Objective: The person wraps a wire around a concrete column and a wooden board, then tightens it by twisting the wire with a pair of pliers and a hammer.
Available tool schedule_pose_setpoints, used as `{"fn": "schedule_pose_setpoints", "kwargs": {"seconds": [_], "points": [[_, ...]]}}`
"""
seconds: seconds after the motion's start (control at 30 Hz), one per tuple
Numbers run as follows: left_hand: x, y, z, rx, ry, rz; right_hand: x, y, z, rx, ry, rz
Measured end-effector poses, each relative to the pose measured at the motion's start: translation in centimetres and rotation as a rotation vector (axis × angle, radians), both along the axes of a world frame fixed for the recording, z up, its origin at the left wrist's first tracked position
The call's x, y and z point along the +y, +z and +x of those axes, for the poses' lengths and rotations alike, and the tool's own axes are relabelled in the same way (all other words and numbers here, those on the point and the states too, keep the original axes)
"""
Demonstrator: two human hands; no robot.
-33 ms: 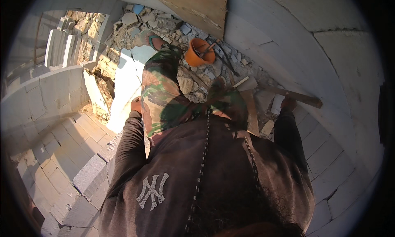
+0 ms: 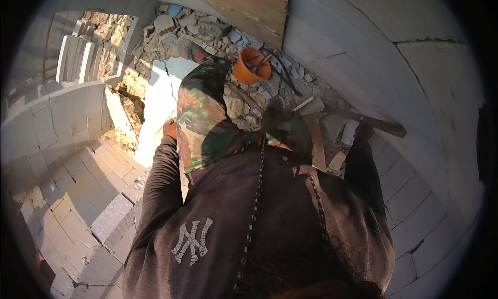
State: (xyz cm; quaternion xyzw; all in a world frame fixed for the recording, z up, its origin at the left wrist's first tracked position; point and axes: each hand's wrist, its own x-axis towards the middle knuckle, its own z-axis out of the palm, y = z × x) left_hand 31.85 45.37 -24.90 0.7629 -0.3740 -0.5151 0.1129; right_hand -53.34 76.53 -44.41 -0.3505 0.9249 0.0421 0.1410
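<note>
Beside my left thigh, my left hand (image 2: 169, 128) hangs at the edge of the brightly lit pale slab (image 2: 155, 112); its fingers are mostly hidden by the camouflage trouser leg (image 2: 199, 120). Out to the right, my right hand (image 2: 364, 131) is at a narrow wooden plank (image 2: 383, 124), next to a small white block (image 2: 349, 131). Its fingers are in shadow, so whether they grip the plank or only touch it does not show.
Broken stones and rubble (image 2: 199, 26) cover the ground ahead around my sandalled foot. An orange bucket (image 2: 244, 70) there holds tools. A wooden board (image 2: 254, 11) leans at the far wall. Pale block walls (image 2: 72, 109) stand left, with a loose block (image 2: 112, 221) nearer.
My left hand has shifted very slightly up and left along with my leg. Otherwise the scene looks the same.
</note>
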Motion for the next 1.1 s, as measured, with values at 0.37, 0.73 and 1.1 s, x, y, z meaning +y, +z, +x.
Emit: {"fn": "schedule_pose_setpoints", "kwargs": {"seconds": [0.37, 0.73, 1.1], "points": [[-11.5, -2.9, -13.9, -0.024, -0.207, -0.122, -6.2, -3.5, 8.8, -1.135, -0.548, -0.185], [-13.6, -27.7, -27.7, -0.297, -0.384, -0.079, -33.2, -12.2, 24.1, -0.618, 0.365, -0.201], [-16.6, -42.5, -27.4, -0.56, -1.31, -0.255, -46.5, -33.5, 31.4, -0.148, 0.898, -0.143]]}}
